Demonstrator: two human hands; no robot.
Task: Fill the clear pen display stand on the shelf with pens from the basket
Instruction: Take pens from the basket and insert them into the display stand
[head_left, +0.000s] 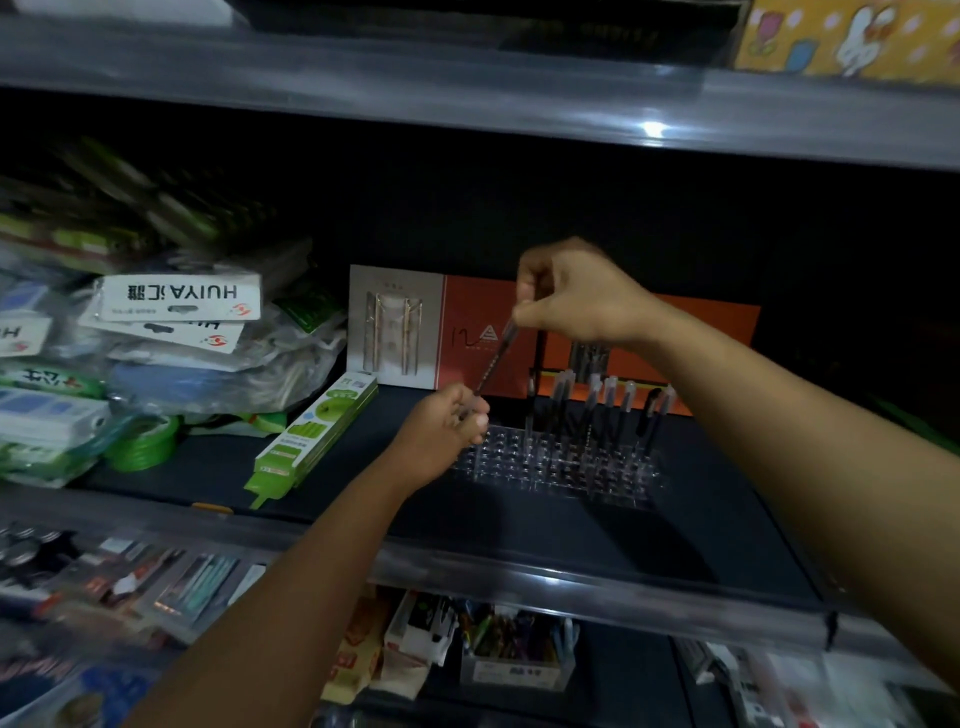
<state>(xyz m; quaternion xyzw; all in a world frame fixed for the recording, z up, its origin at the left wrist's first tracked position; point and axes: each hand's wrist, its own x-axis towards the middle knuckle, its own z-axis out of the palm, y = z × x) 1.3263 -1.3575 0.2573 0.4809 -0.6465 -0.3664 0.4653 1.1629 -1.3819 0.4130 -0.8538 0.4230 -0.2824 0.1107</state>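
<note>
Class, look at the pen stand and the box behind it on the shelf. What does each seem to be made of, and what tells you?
Pen stand: probably clear acrylic or similar hard plastic; see-through, glinting highlights around its holes.
Orange box: likely matte printed cardboard; flat panels, no glare.

Pen display stand (558, 462) is clear, pens (608, 397) in it dark with clear caps. Orange box (488, 338) at 12 o'clock behind it, green-and-white pack (311, 434) off at 9, shelf mat (519, 519) dark navy. Yellow cartoon-bunny print (852, 39) at 1 o'clock.
</note>
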